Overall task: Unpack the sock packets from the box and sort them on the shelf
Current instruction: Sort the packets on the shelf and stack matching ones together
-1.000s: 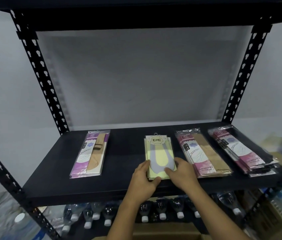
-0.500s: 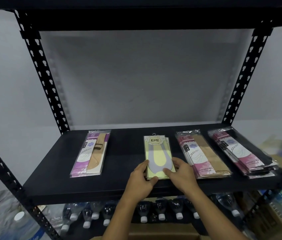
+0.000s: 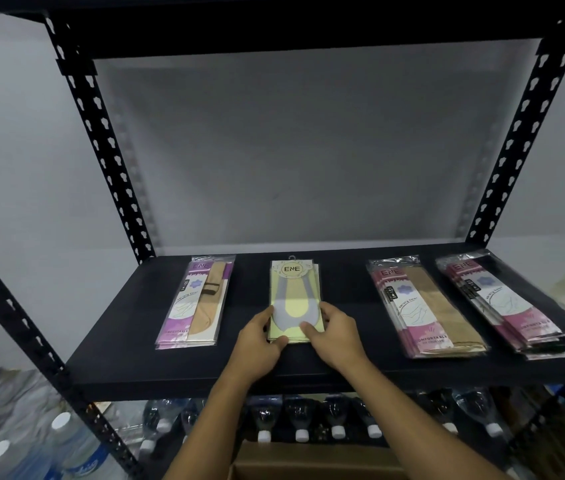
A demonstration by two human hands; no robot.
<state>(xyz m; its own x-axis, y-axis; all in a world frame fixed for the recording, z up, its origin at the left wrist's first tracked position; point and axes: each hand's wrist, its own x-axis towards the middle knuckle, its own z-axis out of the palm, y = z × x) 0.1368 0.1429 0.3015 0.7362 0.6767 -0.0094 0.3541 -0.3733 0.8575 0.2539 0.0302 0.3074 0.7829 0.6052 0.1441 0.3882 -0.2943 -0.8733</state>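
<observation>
On the black shelf (image 3: 118, 355) lie four lots of sock packets. A small stack of yellow packets with a grey sock (image 3: 294, 292) lies left of the middle. My left hand (image 3: 260, 341) holds its near left corner, thumb on top. My right hand (image 3: 336, 332) holds the near right edge, thumb on top too. To the left lie purple packets with beige socks (image 3: 198, 303). To the right is a pile of pink packets with beige socks (image 3: 419, 306), and at the far right a pile of pink packets with black socks (image 3: 509, 303).
Black slotted uprights (image 3: 101, 147) frame the shelf, with another shelf board above. Below stand rows of capped bottles (image 3: 300, 427). A cardboard box's rim (image 3: 308, 462) shows at the bottom. More bottles (image 3: 31, 452) stand at the lower left.
Both hands have slid the yellow stack to the left, away from the pink beige pile and closer to the purple packets.
</observation>
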